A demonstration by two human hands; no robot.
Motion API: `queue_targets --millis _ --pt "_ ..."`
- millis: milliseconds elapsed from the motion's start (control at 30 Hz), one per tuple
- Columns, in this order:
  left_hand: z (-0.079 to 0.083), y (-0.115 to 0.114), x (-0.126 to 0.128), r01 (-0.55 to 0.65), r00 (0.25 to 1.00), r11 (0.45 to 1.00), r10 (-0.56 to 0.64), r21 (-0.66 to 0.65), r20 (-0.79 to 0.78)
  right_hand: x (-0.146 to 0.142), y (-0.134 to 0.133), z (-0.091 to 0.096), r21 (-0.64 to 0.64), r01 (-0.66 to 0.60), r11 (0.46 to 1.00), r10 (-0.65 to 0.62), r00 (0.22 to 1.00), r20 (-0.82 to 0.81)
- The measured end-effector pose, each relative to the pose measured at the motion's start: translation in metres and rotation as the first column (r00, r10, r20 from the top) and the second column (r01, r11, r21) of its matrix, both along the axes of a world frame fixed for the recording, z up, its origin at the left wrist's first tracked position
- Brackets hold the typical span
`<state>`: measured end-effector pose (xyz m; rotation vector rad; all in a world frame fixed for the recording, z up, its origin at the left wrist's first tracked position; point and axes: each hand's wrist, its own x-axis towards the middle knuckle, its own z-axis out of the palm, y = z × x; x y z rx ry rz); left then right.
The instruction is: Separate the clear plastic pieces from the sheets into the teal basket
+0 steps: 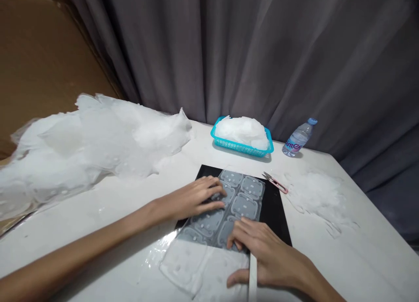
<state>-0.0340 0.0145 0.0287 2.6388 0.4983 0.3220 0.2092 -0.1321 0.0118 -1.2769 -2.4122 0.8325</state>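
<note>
A clear plastic sheet of rounded-square pouches (pixel 245 206) lies partly over a black mat (pixel 276 214), its near end on the white table. My left hand (pixel 204 197) rests on the sheet's left side, fingers spread and slightly bent. On its lower right part sits my right hand (pixel 258 245), with bent fingertips on the pouches and the thumb held apart. A narrow white strip (pixel 253 276) crosses between that thumb and palm; whether it is gripped I cannot tell. Pink-handled thread snips (pixel 275 182) lie beyond the mat's right edge, blades apart.
A large heap of white translucent sheets (pixel 98 138) covers the table's left side. At the back stand a turquoise basket (pixel 242 148) filled with white material and a water bottle (pixel 299 138). Clear scraps (pixel 319 195) lie at right. A grey curtain (pixel 255 53) hangs behind.
</note>
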Motion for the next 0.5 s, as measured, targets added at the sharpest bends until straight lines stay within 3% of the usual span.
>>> queue_targets --millis 200,367,500 --pt "-0.016 0.021 -0.010 -0.002 0.996 1.000 0.002 0.001 0.086 0.003 0.001 0.003 -0.076 0.000 0.997 0.004 0.999 0.052" --pt "-0.018 0.005 -0.009 0.012 0.999 0.988 -0.019 0.153 0.040 0.011 -0.003 0.016 -0.094 -0.068 0.993 0.073 0.996 0.047" --pt "-0.015 -0.017 -0.005 0.032 0.998 0.991 -0.039 0.133 0.050 0.025 -0.005 0.023 -0.176 -0.151 0.973 0.155 0.988 0.008"
